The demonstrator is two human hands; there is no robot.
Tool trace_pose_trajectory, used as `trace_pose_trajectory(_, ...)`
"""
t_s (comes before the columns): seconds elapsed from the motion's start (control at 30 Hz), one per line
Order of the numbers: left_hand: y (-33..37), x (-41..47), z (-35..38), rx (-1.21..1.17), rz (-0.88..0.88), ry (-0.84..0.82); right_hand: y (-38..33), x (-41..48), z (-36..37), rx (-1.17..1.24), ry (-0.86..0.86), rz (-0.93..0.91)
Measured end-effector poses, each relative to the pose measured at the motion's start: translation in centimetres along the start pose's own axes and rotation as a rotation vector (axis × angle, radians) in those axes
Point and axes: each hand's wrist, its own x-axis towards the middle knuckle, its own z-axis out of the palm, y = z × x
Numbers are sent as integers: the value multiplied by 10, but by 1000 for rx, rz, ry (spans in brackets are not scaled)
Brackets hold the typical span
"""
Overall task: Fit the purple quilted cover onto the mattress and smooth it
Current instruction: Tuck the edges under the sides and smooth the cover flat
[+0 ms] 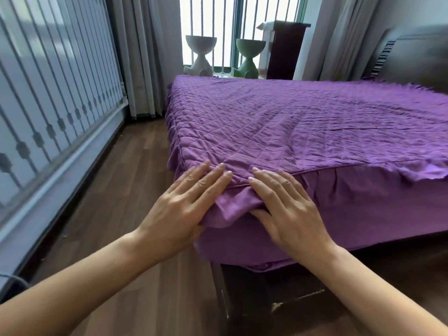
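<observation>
Mostly flat: purple quilted cover (303,122) over bed, wood floor (135,178), curtained window (206,25).

Two bare forearms, no sleeves; left hand (184,209), right hand (288,209) ringless.

Both hands flat, palms down, fingers extended.

Left hand (184,202): forearm bare, entering from the lower left, wrist straight, fingers spread and pointing up and to the right, thumb hidden beneath the palm side. Right hand (286,204): forearm bare, entering from the lower right, fingers held together and angled up and to the left, thumb splayed low toward the left hand. The two sets of fingertips sit near each other but apart. Neither hand is closed in a grip.
</observation>
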Motion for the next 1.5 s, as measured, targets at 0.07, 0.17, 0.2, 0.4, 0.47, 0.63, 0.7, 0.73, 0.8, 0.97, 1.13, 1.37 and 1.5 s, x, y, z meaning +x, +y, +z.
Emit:
trace_pose_trajectory(0.07,-7,-3,-2,-4,-18,-28,7,-3,0,-86,-33,32)
trace_pose_trajectory(0.17,-13,-2,-11,-29,43,-47,15,-8,-1,-88,28,29)
trace_pose_trajectory(0.2,-14,2,-16,-60,56,-63,16,-6,-4,-45,51,34)
trace_pose_trajectory(0.4,-4,55,-39,-448,-61,-282,34,11,-26,42,93,197)
trace_pose_trajectory(0.47,5,80,-34,-476,-105,-293,60,10,-26,-82,-14,384)
trace_pose_trajectory(0.63,40,130,3,-160,22,-386,106,-7,-33,-151,-350,595)
trace_pose_trajectory(0.7,53,143,17,-112,35,-398,112,-9,-33,-156,-372,577)
trace_pose_trajectory(0.73,54,147,23,-77,26,-406,110,-6,-31,-168,-358,566)
trace_pose_trajectory(0.8,62,154,31,-6,12,-397,111,-6,-34,-210,-287,562)
trace_pose_trajectory(0.97,78,151,40,190,64,-229,116,-21,-51,-349,-195,414)
trace_pose_trajectory(1.13,83,146,41,134,35,-225,114,-29,-47,-339,-221,438)
trace_pose_trajectory(1.37,53,187,47,-94,-192,-525,113,-22,-58,-332,-215,474)
trace_pose_trajectory(1.5,43,185,61,-207,-247,-866,119,-14,-62,-58,-332,620)
